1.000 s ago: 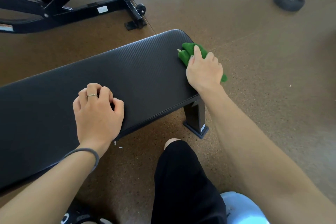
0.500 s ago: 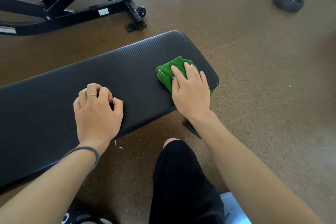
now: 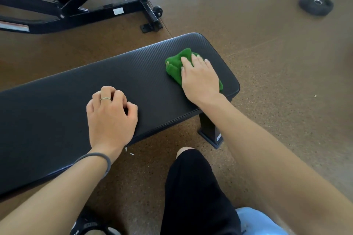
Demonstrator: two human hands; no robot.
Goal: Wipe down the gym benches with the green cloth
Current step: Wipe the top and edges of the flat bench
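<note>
Right hand [image 3: 200,78] flat, fingers straight, pressing bunched green terry cloth [image 3: 176,66] onto right end of flat bench [image 3: 133,74]: black padded vinyl, fine diagonal ribbing, rounded corners, square black leg [image 3: 210,131]. Left hand [image 3: 109,114] on pad mid-bench, fingers curled under, gripping nothing; thin ring, grey hair tie on wrist. Speckled brown rubber floor [image 3: 267,82]. Round black weight plate [image 3: 316,6] far right, black steel adjustable bench frame [image 3: 76,5] beyond.

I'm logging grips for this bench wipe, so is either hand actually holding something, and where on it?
The right hand presses flat on top of the green cloth, not a curled grip. The left hand rests curled on the bench, holding nothing.
</note>
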